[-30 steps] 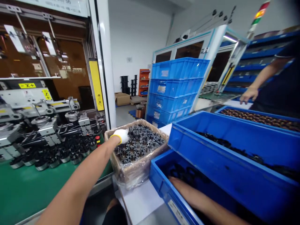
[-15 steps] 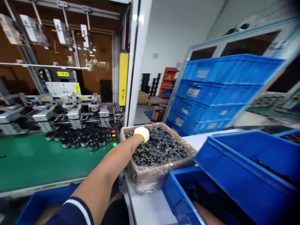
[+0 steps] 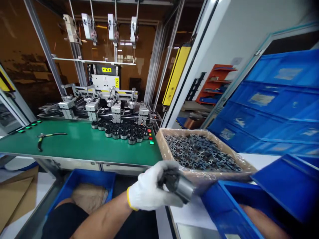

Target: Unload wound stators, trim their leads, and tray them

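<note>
My left hand (image 3: 156,186), in a white glove with a yellow cuff, is closed around a metal ring part (image 3: 183,189) with black pieces on it, in front of the carton. The plastic-lined carton (image 3: 164,144) holds many similar ring parts. Of my right arm only bare skin (image 3: 261,222) shows, reaching into a blue bin (image 3: 226,196) at the lower right; the hand itself is hidden by the bins. On the green work surface (image 3: 74,146) stands a group of black and metal ring parts (image 3: 132,139).
Cutting pliers (image 3: 51,135) lie on the green surface. Behind is a machine with clamps (image 3: 117,113). Blue crates (image 3: 274,96) are stacked at right. Another blue bin (image 3: 94,176) sits low, and a tilted blue bin (image 3: 286,186) stands at right.
My left hand has come out of the carton towards me and now visibly holds a ring part. The view has turned left, showing the pliers and more of the green surface.
</note>
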`<state>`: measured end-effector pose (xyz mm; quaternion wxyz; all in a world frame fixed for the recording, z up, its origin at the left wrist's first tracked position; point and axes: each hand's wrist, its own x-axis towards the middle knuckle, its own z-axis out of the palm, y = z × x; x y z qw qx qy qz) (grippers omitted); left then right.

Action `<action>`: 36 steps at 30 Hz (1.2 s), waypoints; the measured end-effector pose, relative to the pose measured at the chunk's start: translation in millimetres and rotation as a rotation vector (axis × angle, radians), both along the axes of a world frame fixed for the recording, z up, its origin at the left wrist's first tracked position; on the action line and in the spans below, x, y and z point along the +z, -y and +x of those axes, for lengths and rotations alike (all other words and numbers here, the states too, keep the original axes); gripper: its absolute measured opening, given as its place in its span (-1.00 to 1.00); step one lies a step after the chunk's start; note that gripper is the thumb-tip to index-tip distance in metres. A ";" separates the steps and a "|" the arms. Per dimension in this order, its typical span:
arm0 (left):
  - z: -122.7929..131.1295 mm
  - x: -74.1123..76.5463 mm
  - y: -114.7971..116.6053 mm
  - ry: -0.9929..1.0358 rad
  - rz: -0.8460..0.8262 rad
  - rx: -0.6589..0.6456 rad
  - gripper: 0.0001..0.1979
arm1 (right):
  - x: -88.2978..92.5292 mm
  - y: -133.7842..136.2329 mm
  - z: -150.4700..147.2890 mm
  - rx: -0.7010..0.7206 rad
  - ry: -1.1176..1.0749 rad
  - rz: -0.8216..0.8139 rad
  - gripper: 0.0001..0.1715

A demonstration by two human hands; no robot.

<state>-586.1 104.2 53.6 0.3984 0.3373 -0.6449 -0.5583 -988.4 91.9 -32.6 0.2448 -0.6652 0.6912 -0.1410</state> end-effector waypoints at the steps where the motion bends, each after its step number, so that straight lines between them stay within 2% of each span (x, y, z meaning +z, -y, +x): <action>1: 11.3 -6.2 -7.8 -0.027 0.016 -0.003 -0.05 | 13.9 -0.4 2.0 -0.029 -0.051 0.014 -0.77; 3: 28.0 -11.0 -17.8 -0.008 -0.030 0.008 -0.08 | 48.7 -3.8 12.6 -0.082 -0.176 -0.115 -0.74; 5: 36.9 -7.8 -23.0 0.056 -0.138 0.026 -0.20 | 85.6 -9.4 32.8 -0.071 -0.281 -0.381 -0.63; 6: 38.6 -4.9 -24.6 0.077 -0.194 0.035 -0.25 | 101.6 -12.8 46.6 -0.069 -0.296 -0.441 -0.58; 8: 38.1 0.4 -27.3 0.091 -0.282 0.052 -0.32 | 123.8 -21.3 79.9 -0.032 -0.281 -0.496 -0.52; 9: 36.6 1.7 -28.7 0.086 -0.310 0.060 -0.32 | 129.4 -26.7 98.6 0.008 -0.253 -0.534 -0.54; 12: 31.3 -0.5 -33.3 0.078 -0.359 0.062 -0.30 | 126.1 -47.9 153.5 0.207 -0.054 -0.858 -0.79; 14: 28.6 -5.3 -35.9 0.076 -0.374 0.056 -0.31 | 114.4 -63.5 180.7 0.332 0.025 -0.876 -0.90; 16: 26.3 -10.3 -37.2 0.069 -0.361 0.047 -0.31 | 102.4 -75.8 195.7 0.411 0.087 -0.827 -0.91; 21: 18.7 -15.7 -36.5 0.008 -0.270 0.070 -0.40 | 90.6 -81.9 197.6 0.425 0.159 -0.810 -0.86; 23: 14.8 -17.6 -35.6 0.026 -0.152 0.112 -0.41 | 91.1 -80.0 196.0 0.429 0.179 -0.842 -0.85; 25: 9.7 -23.6 -34.9 0.005 0.037 0.124 -0.34 | 91.1 -79.1 196.2 0.450 0.181 -0.889 -0.83; 27: 2.4 -33.9 -35.0 -0.147 0.197 0.049 -0.30 | 89.3 -79.6 197.4 0.459 0.142 -0.950 -0.82; 29: -6.8 -44.8 -36.6 -0.361 0.293 -0.092 -0.34 | 86.1 -80.8 198.1 0.465 0.071 -1.015 -0.82; 32: -19.3 -51.6 -40.1 -0.513 0.323 -0.221 -0.30 | 82.8 -83.6 197.2 0.500 -0.064 -1.087 -0.82; 34: -22.5 -48.4 -41.5 -0.488 0.271 -0.195 -0.15 | 83.6 -85.9 196.5 0.533 -0.124 -1.098 -0.82; 36: -20.5 -42.7 -42.1 -0.372 0.221 -0.123 -0.05 | 86.1 -88.3 196.8 0.569 -0.145 -1.092 -0.80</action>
